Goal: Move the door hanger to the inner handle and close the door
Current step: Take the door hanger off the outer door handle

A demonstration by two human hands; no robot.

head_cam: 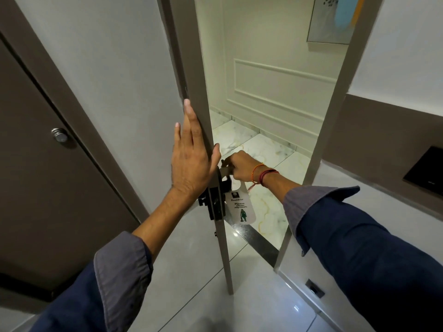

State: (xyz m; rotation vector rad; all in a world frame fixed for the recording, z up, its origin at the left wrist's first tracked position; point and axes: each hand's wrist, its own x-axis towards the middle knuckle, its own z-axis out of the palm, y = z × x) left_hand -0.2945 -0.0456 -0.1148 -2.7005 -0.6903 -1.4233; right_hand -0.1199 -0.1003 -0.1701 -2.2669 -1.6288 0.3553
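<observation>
A: Which step is this?
B: Taking the door hanger (pixel 242 207) off; it hangs beyond the door edge (pixel 203 116) on the outer handle; right hand (pixel 241 167) curled around its top; left hand (pixel 191 159) spread flat on that edge.
A: Next?
B: Probably unhook it and carry it round to the inner handle (pixel 203 200), left of the edge.

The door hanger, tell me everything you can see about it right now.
The door hanger is a flat white card, apparently paper or plastic, with rounded corners. It carries a small round logo, the dark words "Please clean my room" and a green figure. It hangs roughly upright on the far side of the open door's edge, by the black lock hardware. Its top is hidden under the right hand, which closes around it.
</observation>
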